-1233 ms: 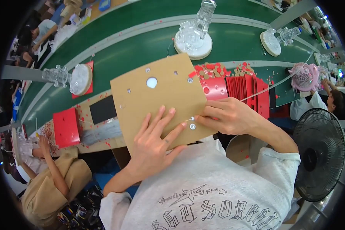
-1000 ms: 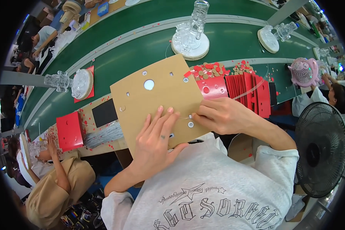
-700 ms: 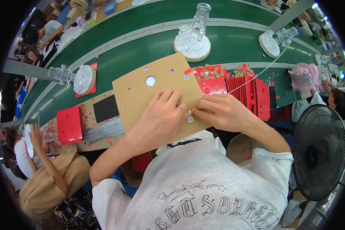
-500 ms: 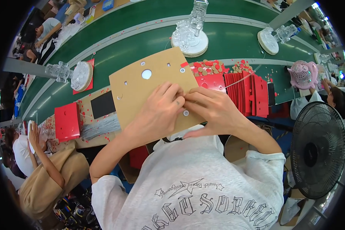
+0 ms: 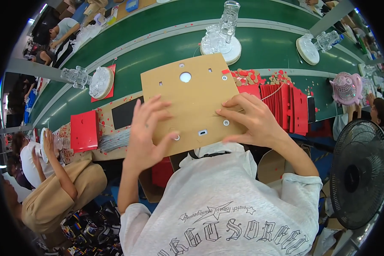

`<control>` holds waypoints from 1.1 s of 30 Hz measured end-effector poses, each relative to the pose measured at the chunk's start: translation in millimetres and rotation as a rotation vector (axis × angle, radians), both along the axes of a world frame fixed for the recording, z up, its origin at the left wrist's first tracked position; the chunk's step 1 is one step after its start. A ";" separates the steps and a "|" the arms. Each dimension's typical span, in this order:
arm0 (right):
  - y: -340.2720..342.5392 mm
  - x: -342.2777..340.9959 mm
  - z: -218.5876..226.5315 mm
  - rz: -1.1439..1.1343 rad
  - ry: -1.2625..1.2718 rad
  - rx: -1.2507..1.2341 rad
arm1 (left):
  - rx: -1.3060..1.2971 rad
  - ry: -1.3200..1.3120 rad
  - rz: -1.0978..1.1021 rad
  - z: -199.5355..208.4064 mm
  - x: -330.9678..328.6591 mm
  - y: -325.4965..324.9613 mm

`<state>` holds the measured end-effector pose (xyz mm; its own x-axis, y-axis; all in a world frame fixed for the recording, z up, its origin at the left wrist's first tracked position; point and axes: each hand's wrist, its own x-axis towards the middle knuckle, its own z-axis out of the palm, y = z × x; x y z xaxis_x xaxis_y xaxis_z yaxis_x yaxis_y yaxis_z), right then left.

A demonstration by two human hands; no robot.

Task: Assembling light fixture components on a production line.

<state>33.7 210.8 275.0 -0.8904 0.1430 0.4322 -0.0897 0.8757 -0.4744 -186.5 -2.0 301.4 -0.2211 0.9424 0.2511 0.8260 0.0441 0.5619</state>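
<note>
Left hand (image 5: 143, 136) shifted leftward, fingers spread on brown board (image 5: 192, 100), right hand (image 5: 251, 121) fingers spread, pressing board edge

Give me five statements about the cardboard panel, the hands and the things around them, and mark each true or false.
1. Both hands rest on the brown cardboard panel. True: the left hand and the right hand lie on it.
2. The panel has a round hole near its far edge. True.
3. The conveyor belt behind the panel is blue. False: it is green.
4. The stack of red cards lies left of the panel. False: it lies to the right, beyond the right hand.
5. A black fan stands at the person's right. True.
</note>
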 end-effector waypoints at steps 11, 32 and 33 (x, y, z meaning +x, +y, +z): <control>-23.8 -24.9 -4.8 0.012 0.035 -0.188 | -0.041 -0.241 0.061 -22.5 27.1 -9.9; -52.7 -47.8 -17.8 0.059 0.231 -0.224 | 0.291 -1.410 0.444 -47.4 59.1 -14.7; -51.8 -47.3 -15.7 0.086 0.228 -0.192 | 0.295 -1.415 0.446 -46.3 62.1 -12.8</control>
